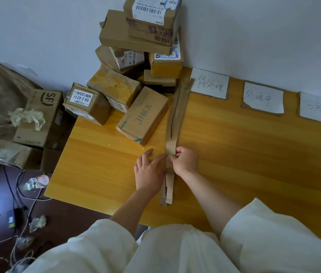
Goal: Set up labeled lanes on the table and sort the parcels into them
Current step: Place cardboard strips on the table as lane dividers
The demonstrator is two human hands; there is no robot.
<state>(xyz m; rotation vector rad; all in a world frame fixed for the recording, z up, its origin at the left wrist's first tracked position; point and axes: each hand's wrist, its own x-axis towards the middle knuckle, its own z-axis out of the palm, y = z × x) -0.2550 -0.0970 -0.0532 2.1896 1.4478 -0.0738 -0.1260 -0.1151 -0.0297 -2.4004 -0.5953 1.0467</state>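
Note:
Long cardboard strips [175,117] lie in a line across the wooden table [254,154], running from the wall toward me. My left hand [148,170] rests flat against the strips' left side, fingers straight. My right hand [185,160] pinches the strips from the right. Three handwritten paper labels lie along the wall: the first [210,83], the second [263,98] and the third [320,109]. A pile of brown parcels [136,36] is stacked at the table's far left corner, with one box [143,115] lying beside the strips.
On the floor to the left stand an SF carton [41,119] with crumpled tape on it and a smaller box [10,153]. Cables and a dark adapter [16,215] lie on the dark floor. My white sleeves fill the bottom of the view.

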